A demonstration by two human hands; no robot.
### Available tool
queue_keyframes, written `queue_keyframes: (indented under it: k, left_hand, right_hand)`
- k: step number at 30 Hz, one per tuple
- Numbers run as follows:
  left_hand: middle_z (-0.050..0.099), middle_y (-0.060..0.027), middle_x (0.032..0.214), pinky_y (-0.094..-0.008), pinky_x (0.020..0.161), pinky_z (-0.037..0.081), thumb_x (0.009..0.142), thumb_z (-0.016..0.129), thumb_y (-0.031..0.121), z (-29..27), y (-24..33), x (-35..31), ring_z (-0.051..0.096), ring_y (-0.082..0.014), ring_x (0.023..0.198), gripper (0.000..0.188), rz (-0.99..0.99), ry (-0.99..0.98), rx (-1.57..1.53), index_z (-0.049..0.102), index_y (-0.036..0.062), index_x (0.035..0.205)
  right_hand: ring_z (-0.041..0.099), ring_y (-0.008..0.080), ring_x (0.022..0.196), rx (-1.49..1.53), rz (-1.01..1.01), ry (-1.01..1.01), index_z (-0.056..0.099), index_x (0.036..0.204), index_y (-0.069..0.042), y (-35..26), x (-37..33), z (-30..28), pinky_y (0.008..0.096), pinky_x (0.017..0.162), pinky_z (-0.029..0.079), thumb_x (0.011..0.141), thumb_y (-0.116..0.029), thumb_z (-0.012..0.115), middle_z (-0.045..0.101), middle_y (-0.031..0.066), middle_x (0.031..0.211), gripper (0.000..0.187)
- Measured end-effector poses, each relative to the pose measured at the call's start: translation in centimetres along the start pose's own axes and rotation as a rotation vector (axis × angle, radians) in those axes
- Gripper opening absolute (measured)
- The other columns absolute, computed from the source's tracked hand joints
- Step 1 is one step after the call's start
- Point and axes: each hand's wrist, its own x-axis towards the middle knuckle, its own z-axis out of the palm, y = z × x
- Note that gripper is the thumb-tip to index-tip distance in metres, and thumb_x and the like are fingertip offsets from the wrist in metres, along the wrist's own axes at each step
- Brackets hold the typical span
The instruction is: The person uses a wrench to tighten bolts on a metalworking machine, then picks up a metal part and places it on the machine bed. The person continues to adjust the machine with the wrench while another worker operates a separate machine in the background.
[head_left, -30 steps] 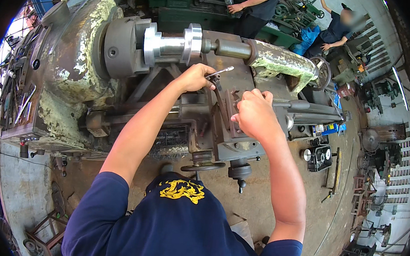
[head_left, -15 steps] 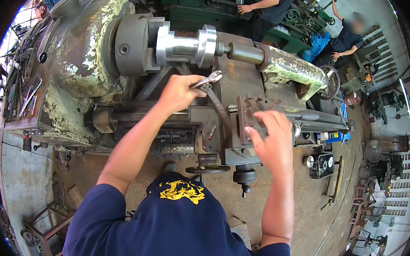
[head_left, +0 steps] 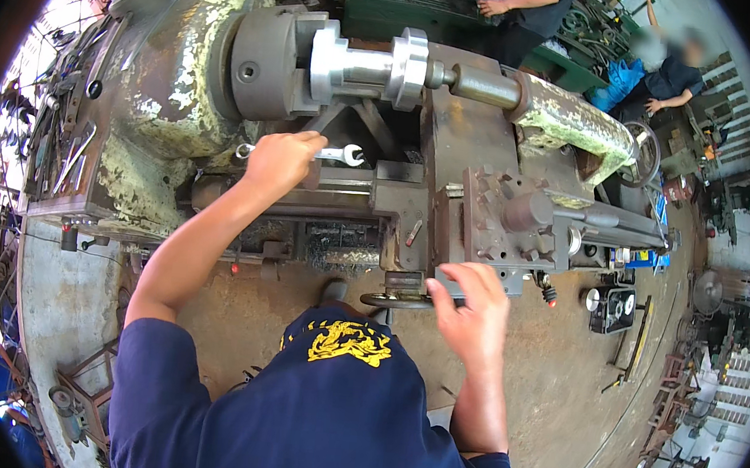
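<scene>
My left hand (head_left: pixel 280 161) is closed around a silver combination wrench (head_left: pixel 343 155), held level in front of the lathe chuck (head_left: pixel 267 62). The wrench's open jaw points right, and its ring end shows left of my fist. A brown metal piece below my fingers is partly hidden; I cannot tell whether I hold it too. My right hand (head_left: pixel 473 318) is empty, thumb and fingers apart, just on my side of the square tool post (head_left: pixel 515 215). Between the chuck and the tailstock (head_left: pixel 572 126) sits a shiny flanged metal workpiece (head_left: pixel 367 66).
A carriage handwheel (head_left: pixel 398 301) lies close to my body. Hand tools (head_left: pixel 60 117) crowd the headstock's left side. Behind the lathe stands a green machine (head_left: pixel 380 22) with a person beside it; other people are at the far right. A black case (head_left: pixel 611 308) rests on the floor.
My left hand has moved left with the wrench, which has turned from slanting to level. My right hand has come back from the tool post towards me. The view has shifted slightly.
</scene>
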Motion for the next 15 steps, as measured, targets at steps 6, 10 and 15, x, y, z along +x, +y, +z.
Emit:
queue_keyframes:
  k: [6, 10, 15]
  left_hand:
    - [0.072, -0.0083, 0.109, -0.0341, 0.081, 0.057, 0.075, 0.068, -0.009, -1.7, 4.0, -0.8, 0.071, -0.0305, 0.096, 0.035, -0.023, 0.185, -0.380, 0.070, 0.0064, 0.106]
    - [0.074, -0.0079, 0.102, -0.0352, 0.070, 0.059, 0.064, 0.069, -0.007, -1.9, 7.8, -1.7, 0.072, -0.0270, 0.080, 0.039, 0.214, 0.305, -0.458, 0.073, 0.0097, 0.100]
    - [0.075, -0.0083, 0.104, -0.0320, 0.061, 0.054, 0.055, 0.068, -0.006, -1.0, 12.0, -3.3, 0.072, -0.0249, 0.078, 0.047, 0.348, 0.179, -0.756, 0.072, 0.0076, 0.100]
  right_hand:
    - [0.062, 0.0351, 0.095, 0.105, 0.109, -0.108, 0.064, 0.111, 0.000, 0.2, -0.1, 5.6, 0.0414, 0.084, 0.052, 0.078, -0.011, 0.078, 0.066, 0.0160, 0.100, 0.037]
    - [0.058, 0.0380, 0.110, 0.000, 0.143, 0.005, 0.055, 0.129, 0.002, 0.2, -0.3, 7.7, 0.0442, 0.096, 0.046, 0.074, -0.010, 0.079, 0.063, 0.0211, 0.116, 0.061]
    - [0.061, 0.0376, 0.105, -0.133, 0.191, -0.001, 0.059, 0.121, 0.001, 1.7, -2.6, 8.3, 0.0460, 0.095, 0.043, 0.069, -0.010, 0.078, 0.065, 0.0191, 0.106, 0.056]
